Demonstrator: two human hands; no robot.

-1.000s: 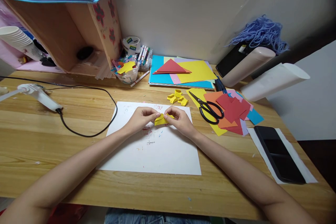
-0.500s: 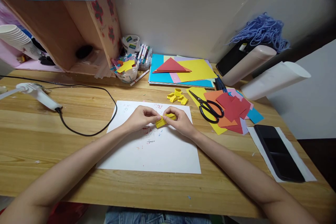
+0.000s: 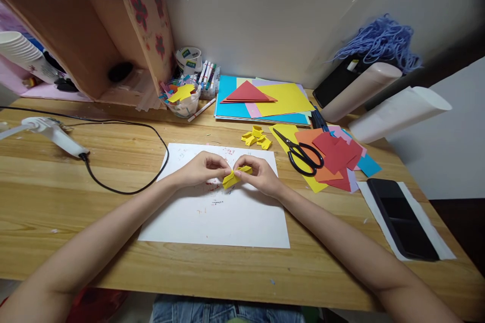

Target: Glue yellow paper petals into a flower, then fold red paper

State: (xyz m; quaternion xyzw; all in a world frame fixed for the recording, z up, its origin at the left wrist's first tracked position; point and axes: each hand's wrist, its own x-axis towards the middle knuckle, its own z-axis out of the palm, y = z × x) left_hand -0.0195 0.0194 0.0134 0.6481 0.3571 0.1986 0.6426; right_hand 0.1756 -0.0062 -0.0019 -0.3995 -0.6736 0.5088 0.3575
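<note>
Seemingly, left hand (image 3: 202, 167) and right hand (image 3: 262, 176) pinch an unfinished yellow piece (image 3: 229, 180), three finished yellow folds (image 3: 258, 133) lying at their one o'clock.

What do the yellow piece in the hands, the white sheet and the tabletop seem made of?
Yellow piece: likely matte paper, judging by its folds. White sheet: probably paper, thin, flat and matte. Tabletop: wood or wood-look laminate, faint sheen; grain shows.

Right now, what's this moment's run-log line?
left hand: holding yellow paper | right hand: holding same piece | underneath: white sheet | beyond hands: folded yellow pieces | rightward: scissors
</note>
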